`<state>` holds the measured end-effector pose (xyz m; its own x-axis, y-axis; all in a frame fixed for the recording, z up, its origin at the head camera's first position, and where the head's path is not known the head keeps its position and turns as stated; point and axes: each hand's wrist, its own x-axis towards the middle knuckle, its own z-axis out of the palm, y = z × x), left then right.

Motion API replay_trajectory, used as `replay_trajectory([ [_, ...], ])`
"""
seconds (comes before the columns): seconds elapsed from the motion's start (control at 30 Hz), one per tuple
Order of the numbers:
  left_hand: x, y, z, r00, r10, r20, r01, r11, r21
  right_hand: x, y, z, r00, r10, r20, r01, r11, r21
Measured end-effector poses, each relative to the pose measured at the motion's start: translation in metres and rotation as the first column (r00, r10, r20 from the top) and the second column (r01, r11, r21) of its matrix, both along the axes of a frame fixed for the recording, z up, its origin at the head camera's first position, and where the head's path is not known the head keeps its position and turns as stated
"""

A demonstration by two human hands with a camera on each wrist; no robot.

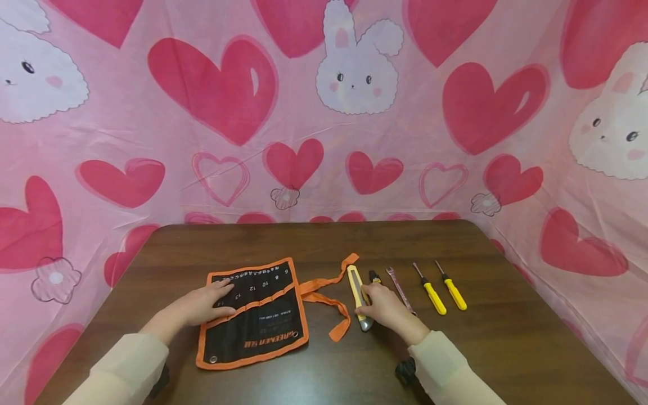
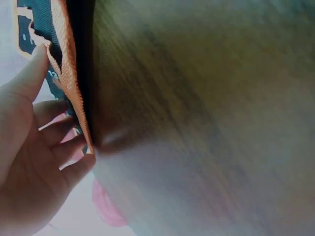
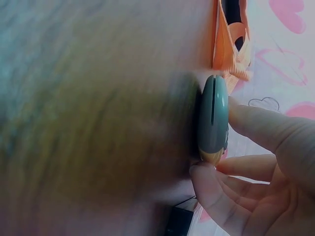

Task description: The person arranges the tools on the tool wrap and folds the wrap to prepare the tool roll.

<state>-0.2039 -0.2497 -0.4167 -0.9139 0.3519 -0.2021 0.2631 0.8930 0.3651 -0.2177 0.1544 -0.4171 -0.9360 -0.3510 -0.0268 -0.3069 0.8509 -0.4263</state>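
Observation:
A black tool pouch (image 1: 268,319) with orange trim and numbered pockets lies spread on the table. My left hand (image 1: 198,305) rests on its left side, fingers extended over the upper part. In the left wrist view, the thumb touches the orange pocket edge (image 2: 69,73). To the right of the pouch, my right hand (image 1: 387,310) pinches a yellow utility knife (image 1: 355,286) between thumb and fingers. The knife's grey rounded end (image 3: 214,118) faces the right wrist camera, low over the tabletop. Just beyond that hand is a black-ended tool (image 1: 374,276), mostly hidden by the fingers.
A wrench (image 1: 399,286) lies right of the right hand. Farther right are two yellow-handled screwdrivers, one (image 1: 433,297) beside the other (image 1: 455,292). Orange ties (image 1: 324,281) trail from the pouch toward the knife. A pink heart-print cloth (image 1: 304,124) hangs around the brown table (image 1: 506,337).

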Motion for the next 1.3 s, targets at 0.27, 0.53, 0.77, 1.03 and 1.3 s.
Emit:
replay_trajectory([
  [0.27, 0.003, -0.001, 0.0, 0.998, -0.007, -0.059, 0.004, 0.999, -0.053, 0.001, 0.0, 0.001, 1.0, -0.01, 0.004, 0.01, 1.0, 0.002],
  [0.53, 0.008, 0.002, 0.002, 0.989, 0.006, -0.147, -0.019, 0.996, -0.083, 0.0, 0.0, 0.001, 1.0, -0.002, -0.016, 0.002, 1.0, -0.002],
  [0.77, 0.013, 0.007, 0.0, 0.972, 0.039, -0.233, -0.065, 0.992, -0.106, 0.0, 0.0, 0.001, 1.0, 0.01, -0.029, -0.01, 1.0, -0.001],
  [1.03, 0.018, 0.014, 0.001, 0.974, 0.076, -0.214, -0.107, 0.985, -0.133, 0.002, 0.001, 0.001, 0.999, 0.017, -0.038, -0.017, 1.0, 0.002],
  [1.3, 0.019, 0.019, -0.001, 0.983, 0.128, -0.128, -0.147, 0.978, -0.148, 0.002, 0.001, 0.001, 1.0, 0.006, -0.015, -0.006, 1.0, 0.001],
])
